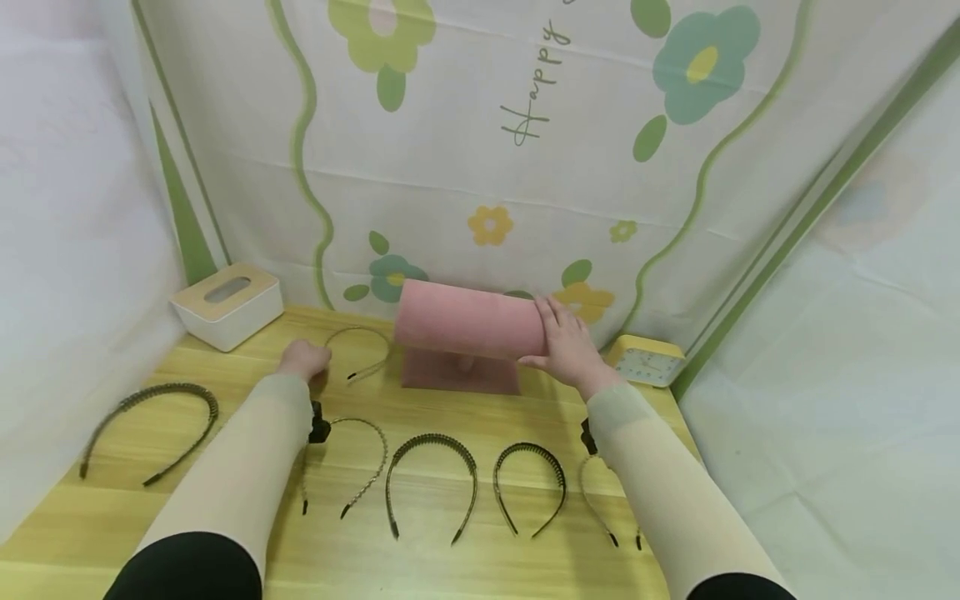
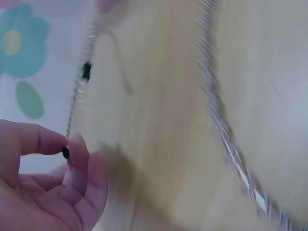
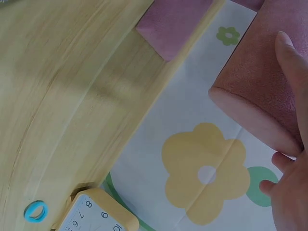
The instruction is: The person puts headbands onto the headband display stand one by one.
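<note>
In the left wrist view, my left hand (image 2: 57, 178) pinches the small dark tip of a thin headband (image 2: 72, 106) between thumb and fingers. That headband (image 1: 360, 331) curves at the back of the table in the head view, left of a pink plush headband stand (image 1: 468, 321). My right hand (image 1: 567, 346) grips the right end of the stand's roll, thumb (image 3: 288, 48) along its side and some fingertips past its end face. A twisted metallic headband (image 2: 211, 91) lies near my left hand, blurred.
Headbands lie across the wooden table (image 1: 360, 567): one far left (image 1: 165, 389), several in a front row, including a coiled one (image 1: 433, 439) and a dark one (image 1: 531, 447). A tissue box (image 1: 232, 312) stands back left. Back right are a yellow clock (image 1: 648, 360) and a blue ring (image 3: 35, 211).
</note>
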A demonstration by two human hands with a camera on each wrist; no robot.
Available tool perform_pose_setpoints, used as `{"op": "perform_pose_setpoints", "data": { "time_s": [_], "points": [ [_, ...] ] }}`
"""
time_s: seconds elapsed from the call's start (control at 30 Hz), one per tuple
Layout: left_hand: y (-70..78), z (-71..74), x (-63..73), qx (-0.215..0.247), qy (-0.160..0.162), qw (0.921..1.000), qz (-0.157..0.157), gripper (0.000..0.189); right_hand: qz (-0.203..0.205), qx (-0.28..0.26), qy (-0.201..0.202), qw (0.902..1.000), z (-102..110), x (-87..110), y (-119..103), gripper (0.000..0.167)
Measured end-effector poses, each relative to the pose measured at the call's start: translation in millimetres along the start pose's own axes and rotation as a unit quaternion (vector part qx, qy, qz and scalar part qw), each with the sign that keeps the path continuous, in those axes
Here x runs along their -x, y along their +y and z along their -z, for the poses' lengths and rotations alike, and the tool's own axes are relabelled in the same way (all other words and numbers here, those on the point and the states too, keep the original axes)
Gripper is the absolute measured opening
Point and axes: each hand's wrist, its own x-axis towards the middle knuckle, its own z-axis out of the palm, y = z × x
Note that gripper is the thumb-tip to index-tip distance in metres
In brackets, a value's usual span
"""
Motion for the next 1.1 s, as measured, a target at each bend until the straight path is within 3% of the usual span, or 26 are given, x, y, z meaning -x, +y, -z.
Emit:
{"op": "perform_pose_setpoints", "data": {
  "time_s": [0.03, 0.07, 0.13, 0.2, 0.27, 0.33, 0.4, 0.47, 0.53, 0.6, 0.8, 0.9, 1.03, 1.1],
  "points": [
    [3.5, 0.3, 1.3, 0.061, -0.01, 0.998, 0.016, 0.035, 0.0, -0.001, 0.0, 1.0, 0, 0.2, 0, 0.121],
    [7.5, -0.2, 2.7, 0.13, -0.021, 0.9907, 0.034, 0.039, -0.001, 0.0, 0.0, 1.0, 0, 0.5, 0, 0.121],
    [16.5, 0.2, 6.8, 0.259, -0.045, 0.9629, 0.063, 0.046, -0.004, -0.002, -0.003, 1.0, 1, 1.1, -1, 0.121],
    [25.2, 0.8, 11.4, 0.344, -0.071, 0.9334, 0.076, 0.05, -0.008, -0.007, -0.006, 0.9999, 1, 2.1, -1, 0.121],
    [32.5, 1.7, 16.2, 0.398, -0.09, 0.9102, 0.072, 0.052, -0.011, -0.01, -0.007, 0.9999, 2, 2.7, -2, 0.12],
    [38.4, 2.4, 20.5, 0.432, -0.107, 0.8931, 0.066, 0.055, -0.014, -0.012, -0.008, 0.9998, 3, 3.2, -2, 0.12],
    [42.6, 3.2, 23.8, 0.45, -0.122, 0.8831, 0.055, 0.058, -0.013, -0.012, -0.009, 0.9998, 3, 3.4, -2, 0.12],
    [45.6, 3.8, 25.7, 0.458, -0.131, 0.8781, 0.044, 0.061, -0.014, -0.01, -0.009, 0.9998, 3, 3.3, -3, 0.12],
    [47.7, 4.1, 26.6, 0.458, -0.138, 0.8774, 0.032, 0.063, -0.014, -0.01, -0.01, 0.9998, 3, 3.2, -3, 0.12],
    [49.3, 4.4, 27.1, 0.45, -0.14, 0.8817, 0.021, 0.063, -0.014, -0.008, -0.01, 0.9998, 3, 2.8, -3, 0.12],
    [52.3, 6.4, 26.7, 0.38, -0.148, 0.9126, -0.032, 0.06, -0.01, -0.007, -0.007, 0.9999, 3, 2.5, -5, 0.12],
    [56.4, 8.5, 29.3, 0.35, -0.144, 0.9236, -0.061, 0.058, -0.012, -0.009, -0.009, 0.9998, 3, 2.9, -4, 0.12],
    [69.4, 12.6, 39.0, 0.327, -0.123, 0.9342, -0.074, 0.06, -0.014, -0.012, -0.011, 0.9998, 3, 3.0, -3, 0.12],
    [75.7, 14.3, 42.3, 0.31, -0.102, 0.9431, -0.063, 0.056, -0.015, -0.011, -0.008, 0.9998, 3, 2.8, -4, 0.119]
  ]
}}
